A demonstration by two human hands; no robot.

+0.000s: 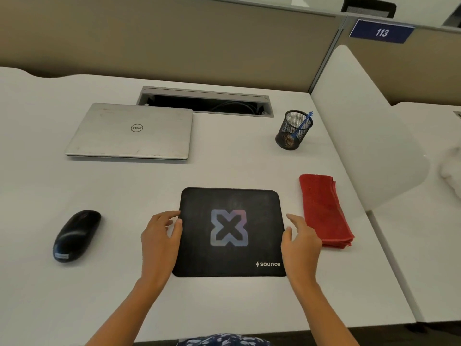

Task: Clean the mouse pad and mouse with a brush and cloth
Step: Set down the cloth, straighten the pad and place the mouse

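A black mouse pad [229, 255] with a pale X logo lies flat on the white desk [124, 283] in front of me. My left hand [161, 242] rests at the pad's left edge, fingers apart, fingertips touching the rim. My right hand [300, 243] sits at the pad's right edge, fingers spread, holding nothing. A black mouse [76, 234] lies on the desk to the left, apart from the pad. A folded red cloth [324, 211] lies just right of the pad. A blue brush [303, 124] stands in a black mesh cup [290, 132] at the back right.
A shut silver laptop [132, 131] lies at the back left. Behind it is an open cable slot [204, 102] in the desk. A white divider panel [361, 133] borders the desk on the right, and a beige partition wall stands behind.
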